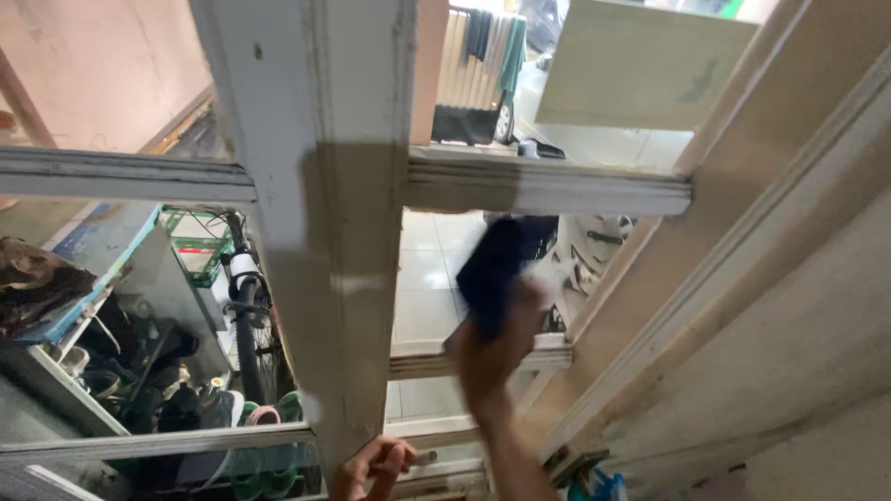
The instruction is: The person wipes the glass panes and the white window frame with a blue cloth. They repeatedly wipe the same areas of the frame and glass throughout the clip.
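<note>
The right hand (492, 348) is clamped on a dark, blurred cloth (497, 269), perhaps a rag, against the white window frame (325, 186). The left hand (371, 468), fingers curled together, rests low on it. A pale rectangular sign (640, 60) hangs far right.

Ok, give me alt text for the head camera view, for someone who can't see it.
A right hand presses a dark pad, blurred, against a white wooden window frame with worn, greyed paint, while the left hand rests at the frame's lower edge. Through the panes: a bicycle and a shelf of shoes.

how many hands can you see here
2. The right hand is raised at the window frame, holding a dark cloth. The left hand sits at the bottom edge, partly cut off.
</note>
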